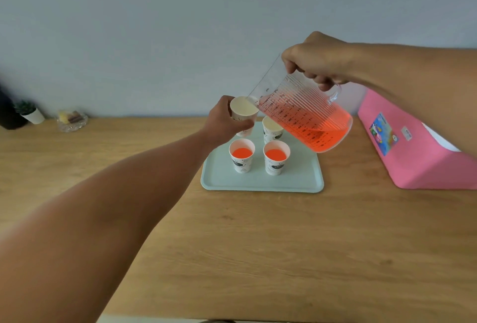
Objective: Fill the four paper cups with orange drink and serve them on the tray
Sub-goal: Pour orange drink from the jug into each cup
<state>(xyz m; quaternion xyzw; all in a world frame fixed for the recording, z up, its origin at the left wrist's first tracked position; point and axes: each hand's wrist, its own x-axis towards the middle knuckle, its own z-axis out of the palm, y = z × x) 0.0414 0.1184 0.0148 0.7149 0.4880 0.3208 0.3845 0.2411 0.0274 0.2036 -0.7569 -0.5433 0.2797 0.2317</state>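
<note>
**Jug tilted over a lifted paper cup above the tray**

The right hand (318, 60) grips the handle of a clear ribbed jug (307, 118), fingers wrapped through it, and holds the jug tilted with its spout down toward the left. Orange drink (317, 129) fills the lower part of the jug, reaching toward the spout. The left hand (224, 121) is closed around an empty paper cup (244, 110), held raised above the far left part of the tray, its rim just beside the jug's spout. No drink shows inside this cup.

A second empty cup (271, 129) stands on the far right part of the pale blue tray (260, 183), partly behind the jug. Two filled cups stand nearer: one at left (241, 154) and one at right (276, 156), each showing orange drink, close together but apart.

The tray rests on a wooden table (258, 245). A pink box (413, 152) lies to the right. A small potted plant (29, 112) and a glass dish (72, 120) sit at the far left by the wall.
</note>
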